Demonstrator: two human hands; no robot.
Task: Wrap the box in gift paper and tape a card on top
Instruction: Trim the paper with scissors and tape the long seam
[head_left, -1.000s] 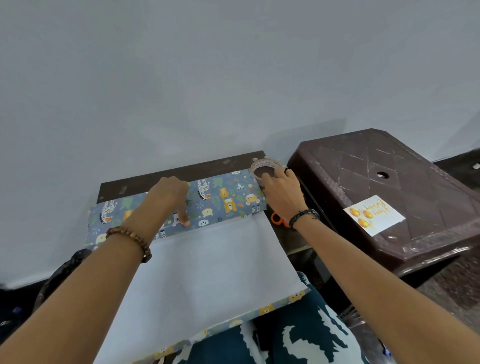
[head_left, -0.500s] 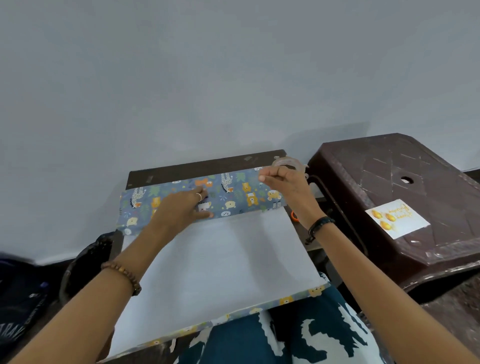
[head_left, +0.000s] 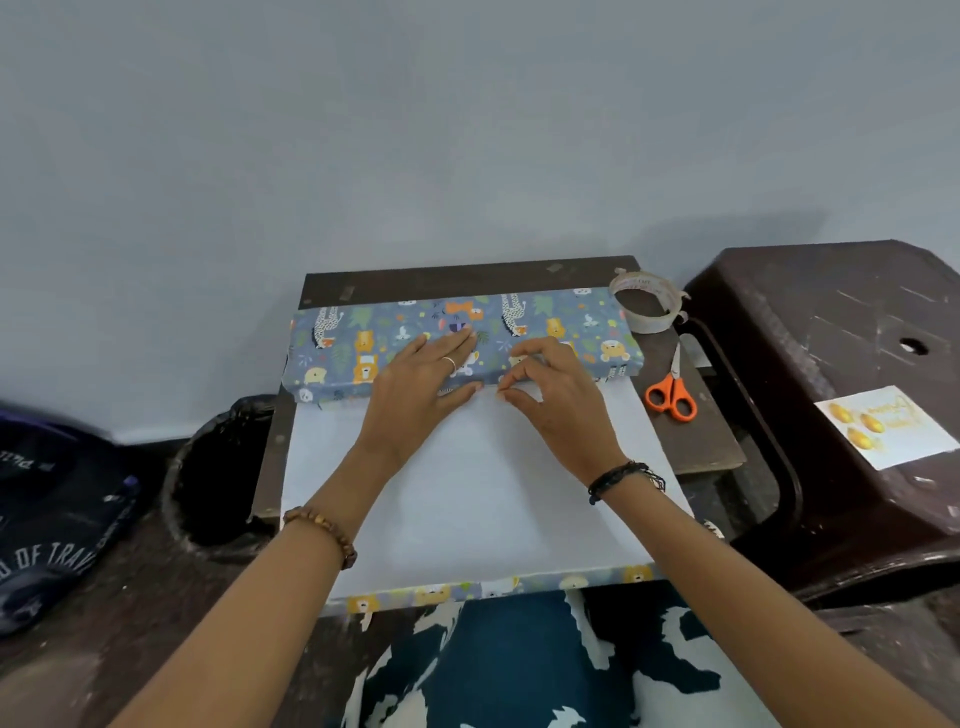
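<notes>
Pressing flat with straight fingers, my left hand (head_left: 423, 382) rests on the box (head_left: 462, 349), which lies long-axis left to right across the far table (head_left: 696, 441), covered in blue animal-print paper (head_left: 467, 499). My right hand (head_left: 553, 400) pinches something at its near edge, too small to tell. Tape roll (head_left: 647, 306), scissors (head_left: 671, 397) and card (head_left: 883, 426) sit further right.

You can't see the box (head_left: 462, 343) itself, since the gift paper (head_left: 483, 483) covers it all over. Your left hand (head_left: 421, 384) hides the paper's edge where it meets the box. The writing on the card (head_left: 883, 426) is too small to read. The dark bag (head_left: 52, 519) runs off the left edge, its lettering blurred
</notes>
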